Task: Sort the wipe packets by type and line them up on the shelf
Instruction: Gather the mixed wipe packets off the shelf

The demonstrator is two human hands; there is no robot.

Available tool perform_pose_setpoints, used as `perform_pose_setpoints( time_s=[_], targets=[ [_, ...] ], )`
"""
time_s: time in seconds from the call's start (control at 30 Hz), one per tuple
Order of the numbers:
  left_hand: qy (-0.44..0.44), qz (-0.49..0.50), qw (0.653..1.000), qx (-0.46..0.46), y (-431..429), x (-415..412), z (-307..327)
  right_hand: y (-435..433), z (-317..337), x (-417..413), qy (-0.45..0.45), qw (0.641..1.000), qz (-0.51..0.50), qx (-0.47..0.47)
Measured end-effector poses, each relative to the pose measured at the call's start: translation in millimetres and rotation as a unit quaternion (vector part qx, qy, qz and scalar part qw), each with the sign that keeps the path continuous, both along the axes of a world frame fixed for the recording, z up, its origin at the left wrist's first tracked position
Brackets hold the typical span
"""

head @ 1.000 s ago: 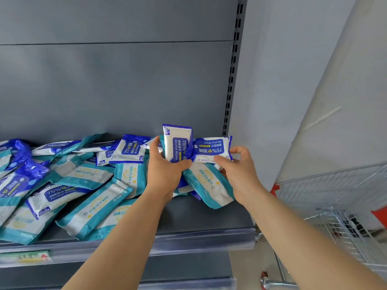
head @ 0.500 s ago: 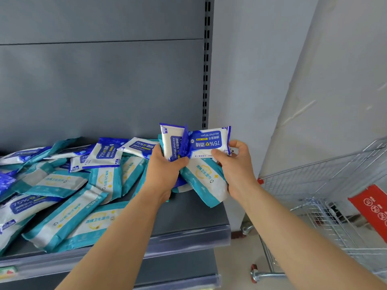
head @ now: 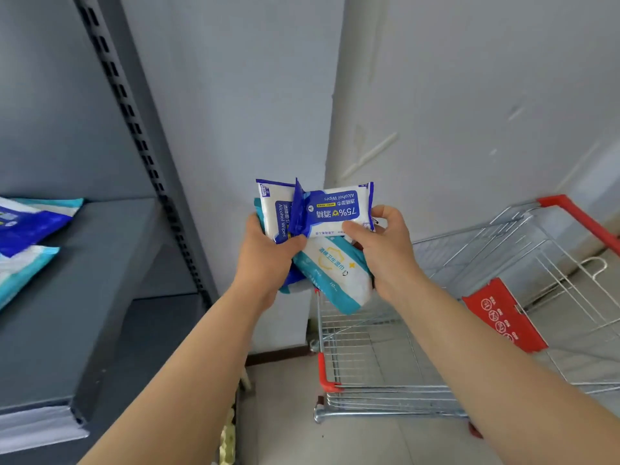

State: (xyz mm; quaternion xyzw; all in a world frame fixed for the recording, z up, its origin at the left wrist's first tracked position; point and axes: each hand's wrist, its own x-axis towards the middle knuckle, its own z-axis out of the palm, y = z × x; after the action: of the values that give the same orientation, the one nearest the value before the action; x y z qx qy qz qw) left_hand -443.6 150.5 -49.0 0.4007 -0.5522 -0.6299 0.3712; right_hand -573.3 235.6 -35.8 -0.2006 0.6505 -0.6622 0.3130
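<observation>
Pale wall, blue packets, front one crosswise

Wire shopping cart beside wall

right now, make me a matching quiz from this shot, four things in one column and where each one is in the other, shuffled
Things
1 upright blue packet
2 blue packet with upside-down print
3 teal packet
4 shopping cart

Places
a on the floor, to the right
b lowest in the held bundle
c gripped by the left hand
d under the thumb of the right hand

Pairs: 1-c, 2-d, 3-b, 4-a
</observation>
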Motion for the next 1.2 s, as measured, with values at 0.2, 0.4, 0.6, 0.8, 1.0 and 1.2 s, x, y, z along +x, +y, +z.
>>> perform_pose_setpoints(
  time_s=[0.2, 0.4, 0.6, 0.8, 1.0, 1.2],
  targets=[
    [-0.049, -0.036, 0.995, 0.076, 2, -94, -80, 14, -77, -96, -0.036, 0.996, -0.031, 0.078],
    [-0.126, -0.049, 0.986, 0.102, -18, -168, -180, 2, -184, -167, -0.091, 0.981, -0.072, 0.156],
    [-0.204, -0.062, 0.966, 0.148, -29, -213, -301, -12, -313, -214, -0.165, 0.958, -0.085, 0.218],
    [-0.275, -0.044, 0.94, 0.196, -35, -232, -428, -24, -438, -238, -0.184, 0.936, -0.054, 0.294],
    [-0.329, -0.011, 0.92, 0.211, -36, -240, -521, -26, -533, -245, -0.153, 0.932, -0.017, 0.328],
    [-0.42, -0.037, 0.897, 0.134, -26, -237, -553, -11, -559, -251, 0.058, 0.884, 0.105, 0.452]
  ],
)
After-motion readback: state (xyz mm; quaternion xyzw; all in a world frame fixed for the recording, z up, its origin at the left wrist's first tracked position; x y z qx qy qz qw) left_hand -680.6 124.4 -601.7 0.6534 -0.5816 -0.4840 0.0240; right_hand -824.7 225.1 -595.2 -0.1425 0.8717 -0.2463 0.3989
